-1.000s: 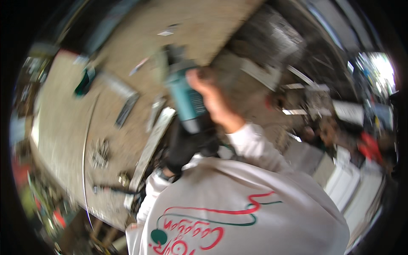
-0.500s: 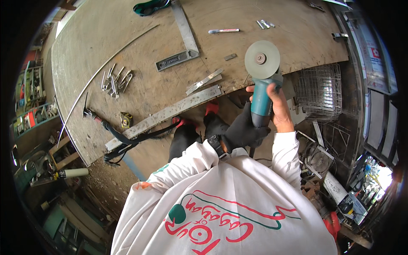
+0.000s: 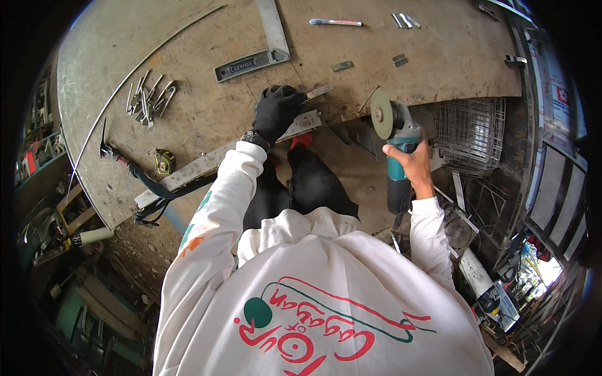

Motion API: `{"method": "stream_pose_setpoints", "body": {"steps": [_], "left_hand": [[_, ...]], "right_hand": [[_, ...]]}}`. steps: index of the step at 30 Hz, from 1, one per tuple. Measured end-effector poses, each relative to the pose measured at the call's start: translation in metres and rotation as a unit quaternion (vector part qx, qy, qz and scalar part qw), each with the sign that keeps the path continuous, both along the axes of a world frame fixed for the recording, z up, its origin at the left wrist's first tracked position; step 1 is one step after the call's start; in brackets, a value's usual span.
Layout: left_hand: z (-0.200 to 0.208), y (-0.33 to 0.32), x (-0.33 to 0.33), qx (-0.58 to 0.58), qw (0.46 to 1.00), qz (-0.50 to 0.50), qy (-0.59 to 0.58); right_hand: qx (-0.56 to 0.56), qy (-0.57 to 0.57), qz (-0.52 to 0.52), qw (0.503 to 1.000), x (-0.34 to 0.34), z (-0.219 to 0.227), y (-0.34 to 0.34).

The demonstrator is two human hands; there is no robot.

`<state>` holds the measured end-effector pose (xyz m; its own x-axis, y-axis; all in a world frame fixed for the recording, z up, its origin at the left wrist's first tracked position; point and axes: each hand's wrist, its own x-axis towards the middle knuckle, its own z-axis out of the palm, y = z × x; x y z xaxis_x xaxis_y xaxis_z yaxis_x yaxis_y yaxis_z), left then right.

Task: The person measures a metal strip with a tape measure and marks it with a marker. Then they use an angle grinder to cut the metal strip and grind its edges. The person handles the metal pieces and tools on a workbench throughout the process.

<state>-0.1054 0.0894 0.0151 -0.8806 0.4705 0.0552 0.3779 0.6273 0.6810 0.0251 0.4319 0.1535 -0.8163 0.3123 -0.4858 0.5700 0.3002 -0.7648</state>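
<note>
In my bare right hand (image 3: 411,166) is a teal and black angle grinder (image 3: 397,153), gripped around its body. Its pale disc (image 3: 380,114) points up and left, beside the table's front edge. My left hand (image 3: 276,111), in a black glove, is closed over a short flat metal strip (image 3: 321,92) at that edge; the strip's end sticks out to the right of my fingers. Under and beside the left hand, a long flat metal bar (image 3: 188,173) lies along the edge. Where my left fingertips meet the strip is partly hidden.
On the wooden table (image 3: 351,37) lie a metal try square (image 3: 251,61), a marker (image 3: 336,22), small metal pieces (image 3: 400,60), bent rods (image 3: 149,100) and a tape measure (image 3: 165,161). A black strap (image 3: 147,182) hangs over the edge. Wire mesh (image 3: 470,135) stands at right.
My left hand has let go of the grinder, moved up and left to the table and closed on the metal strip. The grinder is lower, its disc turned more edge-on.
</note>
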Motion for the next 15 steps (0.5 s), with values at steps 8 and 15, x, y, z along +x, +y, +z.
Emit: {"method": "stream_pose_setpoints", "body": {"steps": [8,15], "left_hand": [[0.0,0.017,0.004,-0.01,0.998,0.059,0.012],[-0.011,0.008,0.002,0.033,0.999,0.024,0.004]], "right_hand": [[0.01,0.009,0.062,0.998,0.007,-0.037,-0.012],[0.03,0.004,0.09,0.995,-0.01,-0.049,-0.027]]}}
